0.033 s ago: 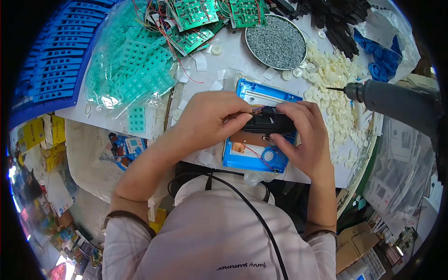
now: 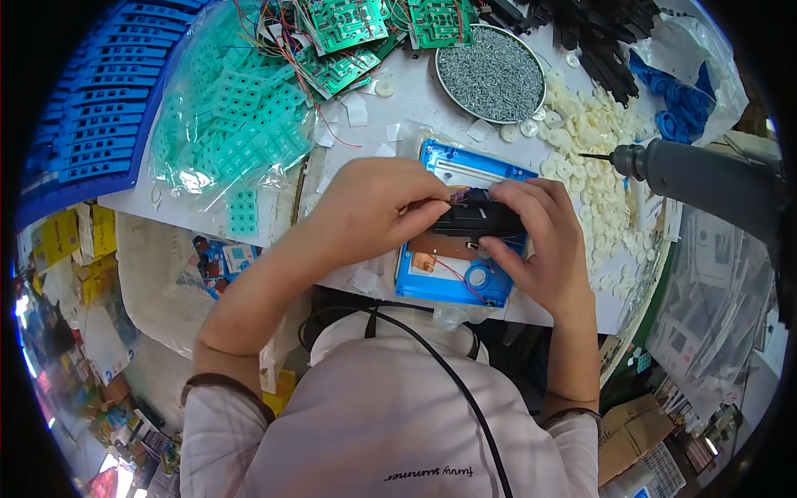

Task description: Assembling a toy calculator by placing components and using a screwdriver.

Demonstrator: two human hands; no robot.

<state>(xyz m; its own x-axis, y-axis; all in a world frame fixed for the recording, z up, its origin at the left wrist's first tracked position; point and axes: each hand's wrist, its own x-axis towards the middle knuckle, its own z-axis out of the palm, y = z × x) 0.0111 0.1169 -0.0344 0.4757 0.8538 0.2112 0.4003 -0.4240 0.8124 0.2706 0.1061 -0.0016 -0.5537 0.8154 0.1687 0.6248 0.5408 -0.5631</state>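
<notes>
A blue plastic housing (image 2: 440,289) lies open in front of me, on a clear plastic bag. Across its middle sits a black plastic part (image 2: 481,221) with thin coloured wires at its upper left. My right hand (image 2: 548,241) grips the black part's right end, thumb below and fingers above. At its left end, my left hand (image 2: 374,203) has thumb and forefinger pinched beside the wires; what lies between those fingertips is hidden. A brown circuit board (image 2: 444,246) shows under the black part, with a red wire running down toward a round ring (image 2: 480,276) in the housing.
Beyond the housing stands a round dish of small screws (image 2: 491,76). Pale round pieces (image 2: 585,141) spread over the right side, below a grey power screwdriver (image 2: 697,170). Bagged teal keypads (image 2: 241,108), green circuit boards (image 2: 349,25) and stacked blue housings (image 2: 100,100) occupy the left and back.
My left wrist and forearm have shifted very slightly, while the fingertips stay at the same spot. Nothing else has visibly moved.
</notes>
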